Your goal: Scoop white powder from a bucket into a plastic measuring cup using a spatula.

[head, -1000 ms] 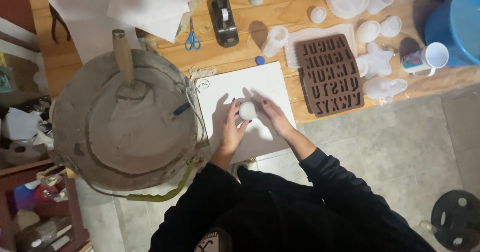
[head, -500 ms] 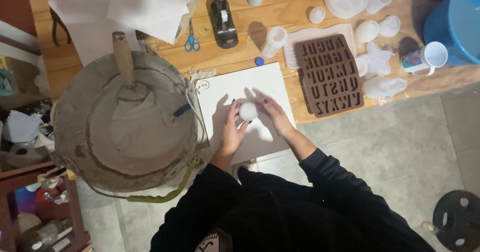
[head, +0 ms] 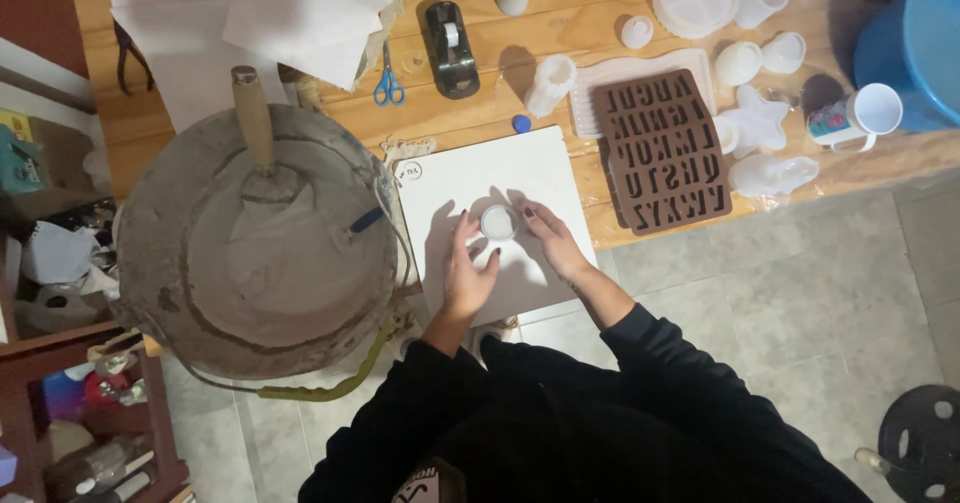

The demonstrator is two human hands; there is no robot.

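Hands (head: 470,273) (head: 553,240) cup small mould (head: 498,223) filled with white mix.

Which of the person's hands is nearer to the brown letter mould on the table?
The right hand. It rests beside the small white round mould on the white board, closest to the brown letter mould. The left hand is on the far side of it.

- I saw the person wore a black long-sleeved top, sleeves pushed up short of the wrists.
- The left hand (head: 468,275) and right hand (head: 556,244) were bare, with dark-painted nails.
- A pale printed patch sat at the top's six o'clock edge.
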